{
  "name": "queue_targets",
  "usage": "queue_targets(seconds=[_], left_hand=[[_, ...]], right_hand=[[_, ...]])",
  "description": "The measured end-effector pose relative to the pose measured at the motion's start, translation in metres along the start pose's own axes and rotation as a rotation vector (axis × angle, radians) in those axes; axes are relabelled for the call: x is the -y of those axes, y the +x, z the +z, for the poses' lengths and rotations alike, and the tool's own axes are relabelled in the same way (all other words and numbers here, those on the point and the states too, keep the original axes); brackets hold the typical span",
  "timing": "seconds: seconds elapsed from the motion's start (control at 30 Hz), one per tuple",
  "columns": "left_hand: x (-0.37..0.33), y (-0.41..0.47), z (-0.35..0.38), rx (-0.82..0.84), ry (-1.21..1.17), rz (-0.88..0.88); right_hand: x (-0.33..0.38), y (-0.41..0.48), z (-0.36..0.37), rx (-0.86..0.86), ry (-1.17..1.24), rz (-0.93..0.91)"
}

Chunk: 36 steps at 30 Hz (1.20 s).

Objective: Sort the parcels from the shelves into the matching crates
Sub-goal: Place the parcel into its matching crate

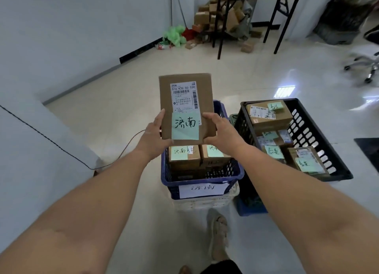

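Note:
A flat brown cardboard parcel (185, 97) with a white shipping label and a green sticky note reading 济南 is held up above the blue crate (202, 179). My left hand (154, 135) grips its lower left edge and my right hand (220, 131) grips its lower right edge. The blue crate carries a white paper label reading 济南 and holds cardboard boxes (184, 156) with matching green notes. To the right, a black crate (311, 130) holds several boxes with green notes showing a different name.
The blue crate sits on a white basket (207, 203). A black-legged table (256, 11) stands at the back with a pile of cardboard boxes under it. An office chair base (365, 66) is at far right. A thin cable (127, 144) runs across the floor at left.

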<state>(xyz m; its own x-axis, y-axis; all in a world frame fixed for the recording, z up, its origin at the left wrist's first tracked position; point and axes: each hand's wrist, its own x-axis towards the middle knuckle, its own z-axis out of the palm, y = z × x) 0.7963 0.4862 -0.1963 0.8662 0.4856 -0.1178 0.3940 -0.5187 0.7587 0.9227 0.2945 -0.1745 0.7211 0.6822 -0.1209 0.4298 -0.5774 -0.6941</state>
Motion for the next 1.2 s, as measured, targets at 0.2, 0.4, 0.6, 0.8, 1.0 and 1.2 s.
queue_targets(seconds=[0.2, 0.4, 0.6, 0.8, 1.0, 1.2], left_hand=[[0.018, 0.014, 0.039, 0.138, -0.027, -0.149], [0.041, 0.05, 0.073, 0.194, -0.042, -0.33], [0.055, 0.08, 0.111, 0.227, -0.038, -0.421], [0.063, 0.08, 0.131, 0.33, 0.072, -0.465], [0.06, 0.087, 0.126, 0.358, 0.122, -0.424], [0.061, 0.107, 0.107, 0.32, 0.096, -0.414]], right_hand=[[-0.048, 0.02, 0.031, 0.194, 0.069, 0.105], [-0.092, 0.065, 0.048, 0.301, 0.018, 0.153], [-0.13, 0.101, 0.049, 0.397, -0.034, 0.197], [-0.147, 0.095, 0.066, 0.503, -0.056, 0.255], [-0.148, 0.097, 0.067, 0.493, -0.05, 0.269], [-0.133, 0.12, 0.064, 0.463, -0.076, 0.228]])
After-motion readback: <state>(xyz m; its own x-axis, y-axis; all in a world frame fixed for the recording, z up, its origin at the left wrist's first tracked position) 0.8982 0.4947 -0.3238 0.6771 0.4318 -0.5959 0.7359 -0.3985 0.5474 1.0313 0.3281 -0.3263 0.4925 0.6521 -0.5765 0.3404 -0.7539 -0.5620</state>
